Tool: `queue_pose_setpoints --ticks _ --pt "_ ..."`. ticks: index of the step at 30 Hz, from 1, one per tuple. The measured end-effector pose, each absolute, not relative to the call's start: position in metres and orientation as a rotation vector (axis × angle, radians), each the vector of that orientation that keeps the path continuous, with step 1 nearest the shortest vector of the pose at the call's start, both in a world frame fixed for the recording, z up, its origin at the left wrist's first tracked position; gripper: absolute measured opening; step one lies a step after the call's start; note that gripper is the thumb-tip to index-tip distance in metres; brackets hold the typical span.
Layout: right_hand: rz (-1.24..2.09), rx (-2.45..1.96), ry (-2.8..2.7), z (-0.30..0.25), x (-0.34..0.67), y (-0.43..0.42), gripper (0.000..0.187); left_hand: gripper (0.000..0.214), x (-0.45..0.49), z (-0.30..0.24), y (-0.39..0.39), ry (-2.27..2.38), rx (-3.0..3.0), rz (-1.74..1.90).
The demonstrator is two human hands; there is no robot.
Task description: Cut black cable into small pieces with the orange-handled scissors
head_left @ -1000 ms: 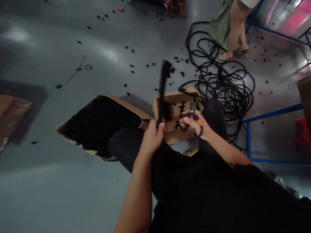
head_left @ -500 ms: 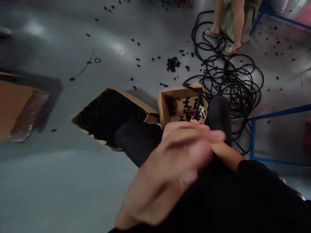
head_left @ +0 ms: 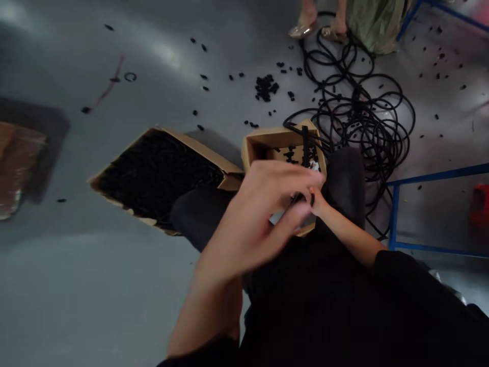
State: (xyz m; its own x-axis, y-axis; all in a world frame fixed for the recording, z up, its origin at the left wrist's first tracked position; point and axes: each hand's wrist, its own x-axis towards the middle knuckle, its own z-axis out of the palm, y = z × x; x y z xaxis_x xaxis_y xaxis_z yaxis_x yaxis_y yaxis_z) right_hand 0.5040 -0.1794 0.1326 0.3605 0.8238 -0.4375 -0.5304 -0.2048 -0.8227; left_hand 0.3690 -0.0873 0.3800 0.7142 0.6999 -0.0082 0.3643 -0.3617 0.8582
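My left hand (head_left: 255, 214) is raised in front of me, slightly blurred, its fingers curved and its thumb apart. I see nothing held in it. Behind its fingertips is my right hand (head_left: 319, 205), partly hidden, with fingers curled around something with a bit of orange and black that I cannot make out. A black hose (head_left: 305, 145) comes over the far rim of the small cardboard box (head_left: 273, 133) and runs down behind my left hand. Short black pieces (head_left: 290, 154) lie inside that box, which stands between my knees.
Left of my knee is a wider cardboard box (head_left: 194, 149) full of black pieces. Coiled hose (head_left: 382, 122) spreads over the floor at right, near a person's feet (head_left: 303, 28). A pile of black pieces (head_left: 266, 87) lies ahead. A blue frame (head_left: 393, 214) stands at right.
My left hand has shifted slightly back and left, and its thumb now shows apart from the fingers. The view has tilted a little. The other person's feet have moved left.
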Motion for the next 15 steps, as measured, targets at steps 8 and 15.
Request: queue_pose_setpoints --ticks 8,15 --pt "1.353 -1.164 -0.527 0.136 0.516 -0.143 0.063 0.032 0.416 0.213 0.001 1.019 2.105 0.289" --pt "1.422 -1.594 -0.962 0.133 0.568 -0.136 0.072 0.026 0.425 0.203 0.054 0.971 1.445 0.513"
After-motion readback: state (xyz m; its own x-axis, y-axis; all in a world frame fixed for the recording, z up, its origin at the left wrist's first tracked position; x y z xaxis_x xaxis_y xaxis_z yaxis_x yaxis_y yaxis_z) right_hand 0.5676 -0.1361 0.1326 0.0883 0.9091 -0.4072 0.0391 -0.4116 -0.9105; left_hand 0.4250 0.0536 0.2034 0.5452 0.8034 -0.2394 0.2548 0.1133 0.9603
